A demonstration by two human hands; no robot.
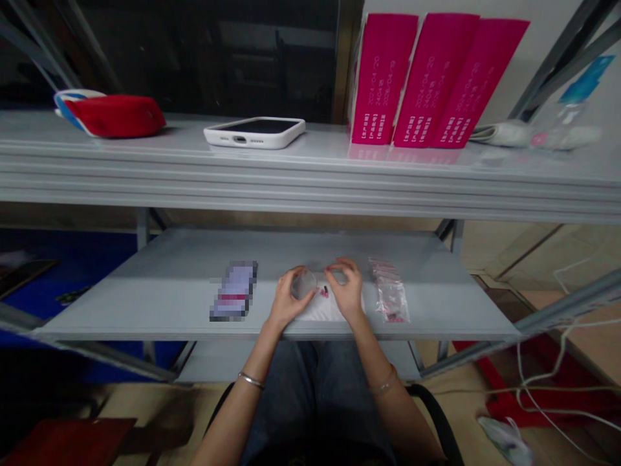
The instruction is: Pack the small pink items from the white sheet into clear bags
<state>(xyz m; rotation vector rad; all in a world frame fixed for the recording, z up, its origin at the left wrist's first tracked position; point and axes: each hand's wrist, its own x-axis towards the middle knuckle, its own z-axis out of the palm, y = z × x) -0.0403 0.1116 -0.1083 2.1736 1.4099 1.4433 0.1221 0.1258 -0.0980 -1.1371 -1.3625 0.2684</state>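
My left hand (287, 299) is curled round a small clear round piece (304, 283), held just above the lower grey shelf (160, 291). My right hand (346, 289) sits beside it with fingers bent and pinched on something small that I cannot make out. Under both hands lies a white sheet or bag (324, 309) with a small dark red item (323, 292) on it. Both wrists carry thin bracelets.
A clear plastic bag with pink bits (389, 297) lies right of my hands; a blurred card (235, 290) lies to the left. On the upper shelf (310, 181) are a white-cased phone (254, 131), a red pouch (114, 116), three pink boxes (427, 81) and a bottle (570, 120). Cables trail on the floor at right.
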